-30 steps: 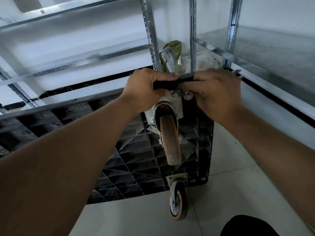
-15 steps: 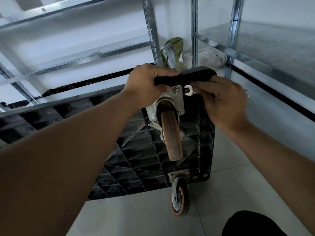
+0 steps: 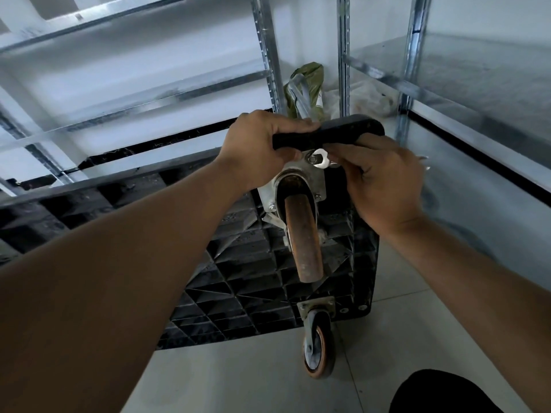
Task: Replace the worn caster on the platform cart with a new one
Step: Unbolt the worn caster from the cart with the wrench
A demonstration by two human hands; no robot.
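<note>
The platform cart point(image 3: 238, 281) stands tipped on its side in the middle of the frame, its black ribbed underside facing the camera. The worn caster point(image 3: 304, 242), with a rust-brown wheel, is bolted by its mounting plate point(image 3: 310, 177) near the cart's top right corner. A second caster point(image 3: 318, 350) with an orange rim sits at the lower corner, just above the tiled floor point(image 3: 238, 377).

The left hand point(image 3: 259, 147) is clenched round the cart's top edge just left of centre, with the fingers over the top and the thumb underneath. Its grip is the same as half a second ago.

The right hand point(image 3: 384, 180), right of centre, grasps a small open-ended wrench point(image 3: 321, 160) with curled fingers. A second ago this hand lay over the cart's top edge and hid the corner. Half a second ago it had dropped below the edge, with the wrench head just to the right of the nut point(image 3: 313, 158). Now the head has shifted left and meets the nut at the top of the mounting plate. I cannot tell whether it is fully seated.

Behind the cart, metal shelving point(image 3: 268, 55) fills the upper frame, and a green bag point(image 3: 308, 84) lies between its uprights at upper centre.
</note>
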